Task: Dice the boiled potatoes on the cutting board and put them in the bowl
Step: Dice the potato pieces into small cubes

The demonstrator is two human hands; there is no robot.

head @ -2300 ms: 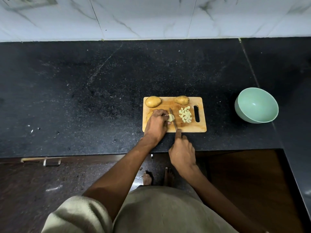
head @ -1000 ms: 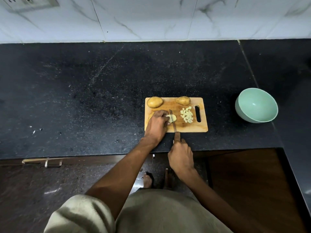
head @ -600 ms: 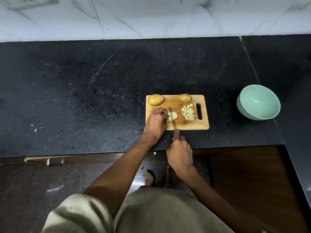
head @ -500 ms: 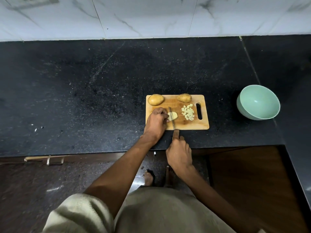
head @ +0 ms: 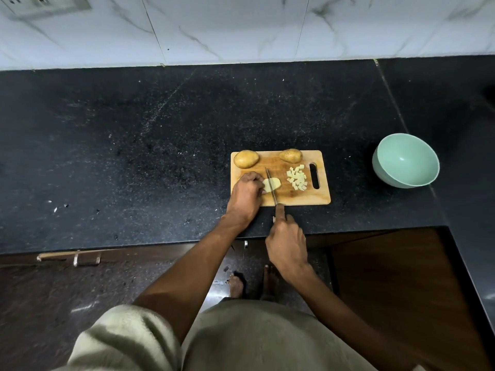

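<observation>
Head view showed the right hand (head: 287, 240) nearest, its grip wrapped around the knife (head: 271, 189), forefinger along the spine. Beyond, the left hand (head: 246, 194) pinned the peeled potato piece (head: 272, 184) on the cutting board (head: 280, 198); fingertips were best kept curled back from the blade. Diced cubes (head: 296, 178) lay right, two whole potatoes (head: 246, 158) farther, the bowl (head: 405, 160) well apart on the surface (head: 160, 135).
</observation>
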